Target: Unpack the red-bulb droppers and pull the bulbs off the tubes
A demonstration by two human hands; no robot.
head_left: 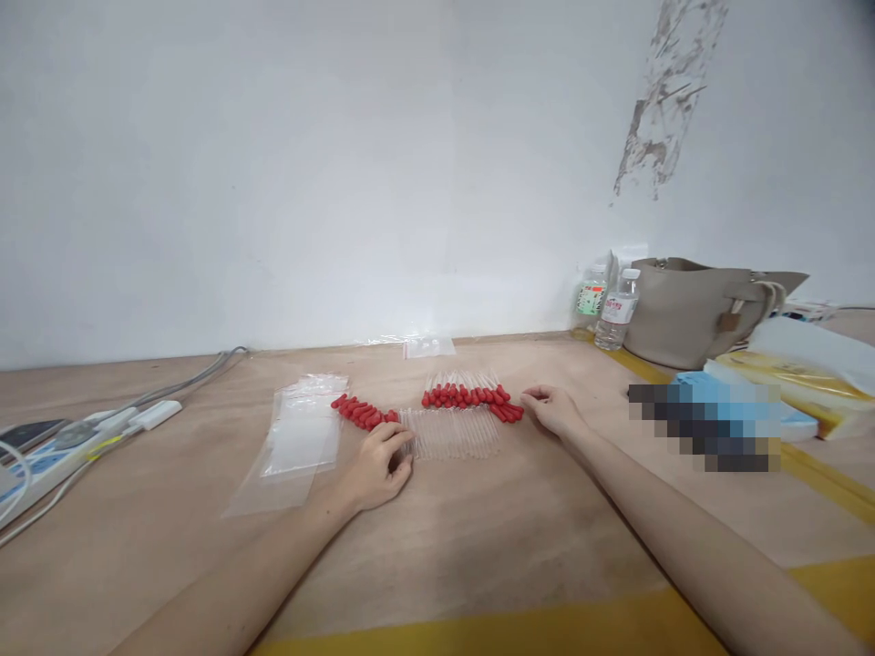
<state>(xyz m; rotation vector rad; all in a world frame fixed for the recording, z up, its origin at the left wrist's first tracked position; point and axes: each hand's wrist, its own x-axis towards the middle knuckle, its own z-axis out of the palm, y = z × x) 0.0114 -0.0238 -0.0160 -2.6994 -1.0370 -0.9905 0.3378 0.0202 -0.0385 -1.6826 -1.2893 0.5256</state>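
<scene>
Left hand (379, 465) and right hand (552, 412) rest apart, flanking red-tipped tubes (463, 397), grip unclear; apparently aligning, next move needing gentle pressure.

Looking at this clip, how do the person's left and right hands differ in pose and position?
The left hand has its fingers curled down, while the right hand reaches out with straighter fingers. The left hand is at the left end of the near clear tubes; the right hand is beside the rightmost red tips. The left hand sits lower in the picture than the right hand. Both are bare.
</scene>
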